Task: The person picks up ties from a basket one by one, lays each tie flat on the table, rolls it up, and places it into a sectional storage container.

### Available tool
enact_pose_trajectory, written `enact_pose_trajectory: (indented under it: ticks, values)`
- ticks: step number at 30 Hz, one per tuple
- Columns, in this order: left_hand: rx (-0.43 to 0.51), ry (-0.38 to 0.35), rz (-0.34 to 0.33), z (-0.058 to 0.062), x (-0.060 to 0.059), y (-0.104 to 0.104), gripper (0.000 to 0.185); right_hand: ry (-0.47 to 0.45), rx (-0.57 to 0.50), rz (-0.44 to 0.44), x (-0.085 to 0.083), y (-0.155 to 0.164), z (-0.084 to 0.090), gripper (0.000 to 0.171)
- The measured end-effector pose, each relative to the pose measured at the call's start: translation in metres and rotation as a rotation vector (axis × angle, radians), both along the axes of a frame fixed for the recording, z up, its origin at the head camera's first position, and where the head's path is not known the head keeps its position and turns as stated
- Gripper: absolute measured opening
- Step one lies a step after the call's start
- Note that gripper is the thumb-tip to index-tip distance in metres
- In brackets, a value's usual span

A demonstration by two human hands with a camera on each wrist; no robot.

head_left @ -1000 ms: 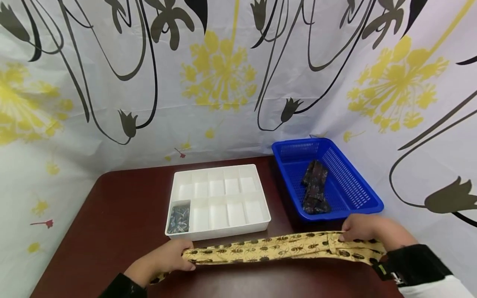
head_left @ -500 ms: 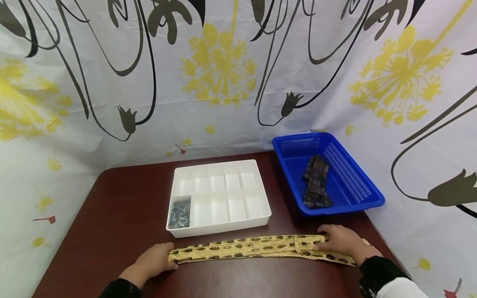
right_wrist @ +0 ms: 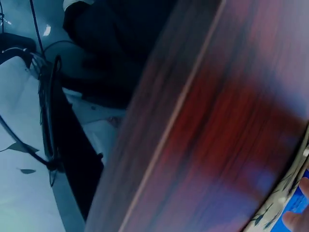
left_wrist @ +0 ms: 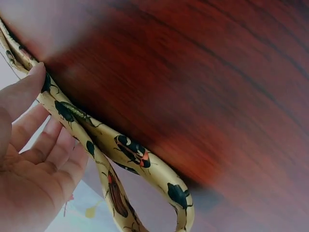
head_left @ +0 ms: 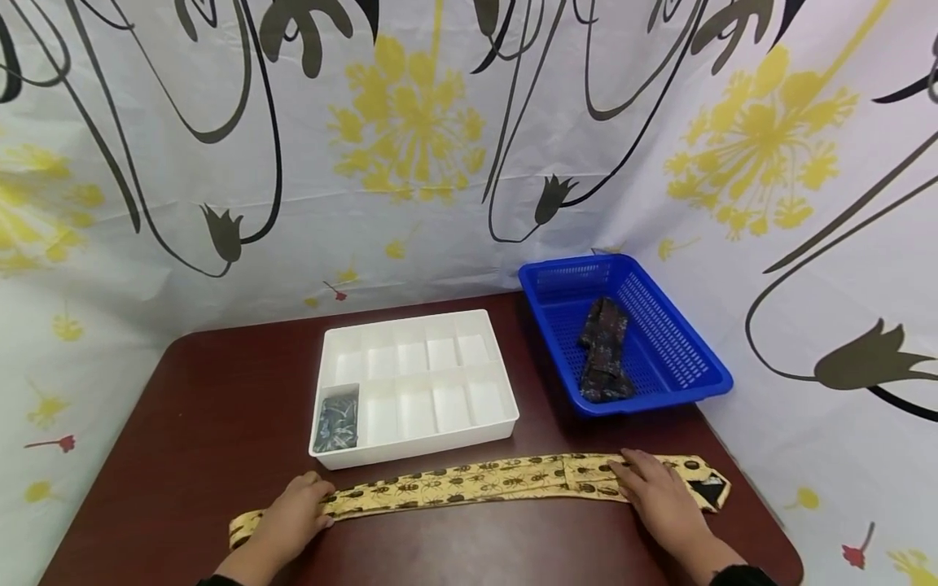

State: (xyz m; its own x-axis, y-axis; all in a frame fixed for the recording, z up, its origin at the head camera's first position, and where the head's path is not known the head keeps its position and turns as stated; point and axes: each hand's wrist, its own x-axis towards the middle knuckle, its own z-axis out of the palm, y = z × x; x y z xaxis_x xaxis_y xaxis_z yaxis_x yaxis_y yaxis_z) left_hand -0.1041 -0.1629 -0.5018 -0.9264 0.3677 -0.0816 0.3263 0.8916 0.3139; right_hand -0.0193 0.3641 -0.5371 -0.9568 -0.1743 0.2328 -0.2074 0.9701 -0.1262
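Observation:
A yellow necktie (head_left: 498, 478) printed with beetles lies stretched lengthwise across the near part of the table. At its left part my left hand (head_left: 293, 517) pinches it, thumb on one side and fingers behind; in the left wrist view the folded end of the necktie (left_wrist: 130, 150) loops out beyond that hand (left_wrist: 41, 159). My right hand (head_left: 663, 496) rests on the wider right part with fingers extended. Past it, the pointed end shows a dark lining. Only fingertips of the right hand (right_wrist: 298, 220) appear in the right wrist view, beside the necktie (right_wrist: 273, 208).
Behind the necktie stands a white divided box (head_left: 421, 451); its front left compartment holds a dark, folded patterned item (head_left: 338, 423). A blue basket (head_left: 659, 400) at the back right contains a folded dark patterned cloth (head_left: 607, 350). The dark red table (head_left: 183, 439) meets patterned curtains behind.
The necktie has come down onto the table and shifted left. My right hand has moved left along it and changed from gripping to resting on it, uncovering the pointed end. The left hand has moved left.

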Motion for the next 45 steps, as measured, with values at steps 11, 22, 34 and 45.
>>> enact_pose_trajectory:
  ticks: [11, 22, 34, 45]
  values:
    - [0.002, -0.011, 0.033, -0.005, 0.004, 0.014, 0.028, -0.041, 0.061, -0.054, -0.032, 0.033, -0.01, 0.039]
    - [0.116, -0.041, 0.067, -0.003, 0.004, 0.011, 0.027, -0.057, 0.197, -0.061, -0.035, 0.029, -0.001, 0.039]
    - [0.096, -0.023, 0.082, -0.001, 0.005, -0.005, 0.021, -0.045, 0.186, -0.09, -0.034, 0.03, 0.002, 0.038]
    - [0.092, -0.024, 0.079, -0.002, 0.005, -0.01, 0.021, -0.016, 0.256, -0.181, -0.047, 0.051, 0.01, 0.028]
